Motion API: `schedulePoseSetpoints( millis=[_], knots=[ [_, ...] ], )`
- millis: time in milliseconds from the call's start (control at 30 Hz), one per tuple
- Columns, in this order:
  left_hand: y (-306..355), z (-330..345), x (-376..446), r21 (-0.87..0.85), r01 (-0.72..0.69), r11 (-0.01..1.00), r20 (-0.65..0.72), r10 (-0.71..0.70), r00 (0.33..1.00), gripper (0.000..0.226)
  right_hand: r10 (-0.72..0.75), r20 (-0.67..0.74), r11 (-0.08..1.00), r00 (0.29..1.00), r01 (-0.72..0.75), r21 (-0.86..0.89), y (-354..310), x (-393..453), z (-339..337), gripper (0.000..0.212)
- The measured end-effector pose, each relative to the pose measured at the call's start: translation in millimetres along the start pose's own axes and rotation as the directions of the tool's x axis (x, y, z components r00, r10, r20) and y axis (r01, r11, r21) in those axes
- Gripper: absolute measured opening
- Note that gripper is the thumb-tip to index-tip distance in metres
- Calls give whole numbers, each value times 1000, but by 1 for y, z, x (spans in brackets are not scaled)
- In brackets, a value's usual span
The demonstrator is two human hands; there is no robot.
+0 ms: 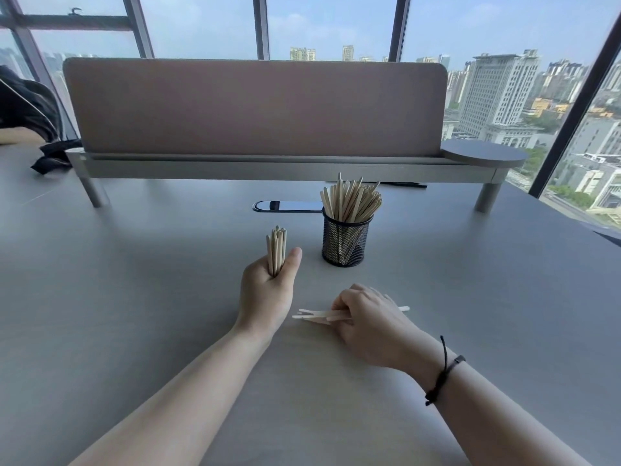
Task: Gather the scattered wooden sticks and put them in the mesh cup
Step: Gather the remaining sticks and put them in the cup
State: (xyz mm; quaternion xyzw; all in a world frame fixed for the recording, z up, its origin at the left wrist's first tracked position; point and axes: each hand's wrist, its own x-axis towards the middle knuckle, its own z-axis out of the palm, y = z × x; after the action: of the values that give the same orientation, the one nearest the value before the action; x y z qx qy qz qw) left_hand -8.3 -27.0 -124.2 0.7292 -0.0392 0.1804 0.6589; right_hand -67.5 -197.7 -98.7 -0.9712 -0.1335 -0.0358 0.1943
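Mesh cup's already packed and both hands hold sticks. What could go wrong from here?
1. The mesh cup is crowded with leaning sticks; pushing the left hand's upright bundle in could tip it.
2. The right hand pinches a splayed few on the table; some may slip out on lifting.

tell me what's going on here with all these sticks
A person is collecting wooden sticks off a grey table. The left hand grips an upright bundle of sticks, while the right hand curls round a few more sticks lying flat on the table. A black mesh cup just beyond the hands already stands full of sticks. Neither handful has gone into the cup yet.
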Motion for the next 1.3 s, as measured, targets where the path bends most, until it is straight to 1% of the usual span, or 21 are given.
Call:
schedulePoseSetpoints(
  millis=[67, 233, 400, 567, 700, 800, 833, 900, 967, 1033, 1100, 1167, 1233, 1267, 1300],
  knots=[
    [0, 0, 0, -3, 3, 1000, 1, -3, 1000, 61, -22, -8, 999, 1000, 22, -30, -2, -2, 1, 14],
    [-1, 0, 1, 2, 1, 1000, 2, -1, 1000, 62, -22, 31, 1000, 999, 22, -3, -4, -3, -4, 20],
    [-2, 0, 1, 17, 8, 1000, -2, -8, 1000, 62, -38, 33, 998, 999, 40, -56, -3, -2, 1, 10],
    [-2, 0, 1, 27, 3, 1000, -3, -2, 1000, 63, -48, 21, 995, 999, 49, -87, 0, -3, 5, 12],
    [-1, 0, 0, 11, 4, 1000, 0, -4, 1000, 63, -86, 14, 985, 996, 87, -149, 1, -5, 7, 16],
    [-1, 0, 1, 15, 11, 1000, -10, -11, 1000, 64, -156, -11, 974, 988, 152, -166, 2, -8, 7, 17],
    [-1, 0, 1, 13, 15, 1000, -11, -15, 1000, 65, -177, -35, 974, 984, 170, -150, 3, -8, 8, 15],
    [-2, -1, 2, -3, 31, 1000, -10, -31, 999, 65, -178, -124, 984, 976, 172, -54, 4, -8, 6, 10],
    [-1, -1, 2, -13, 45, 999, -10, -45, 999, 65, -145, -247, 987, 958, 158, 32, 4, -7, 3, 8],
    [1, -1, 1, -9, 42, 999, -14, -43, 999, 64, -101, -336, 988, 937, 134, 77, 2, -6, -1, 12],
    [2, 0, 0, -3, 38, 999, -14, -38, 999, 64, -87, -339, 987, 937, 127, 97, 0, -8, -3, 18],
    [4, 1, -1, -5, 41, 999, -6, -41, 999, 64, -100, -302, 988, 948, 132, 86, -3, -9, -5, 22],
    [7, 2, -3, -25, 53, 998, 6, -53, 999, 61, -69, -314, 983, 947, 119, 143, -6, -10, -9, 45],
    [9, 2, -4, -42, 59, 997, 12, -58, 998, 60, -23, -351, 967, 936, 109, 229, -9, -10, -13, 53],
    [10, 2, -5, -60, 65, 996, 17, -64, 998, 59, 46, -392, 926, 919, 108, 361, -12, -8, -19, 57]
  ],
)
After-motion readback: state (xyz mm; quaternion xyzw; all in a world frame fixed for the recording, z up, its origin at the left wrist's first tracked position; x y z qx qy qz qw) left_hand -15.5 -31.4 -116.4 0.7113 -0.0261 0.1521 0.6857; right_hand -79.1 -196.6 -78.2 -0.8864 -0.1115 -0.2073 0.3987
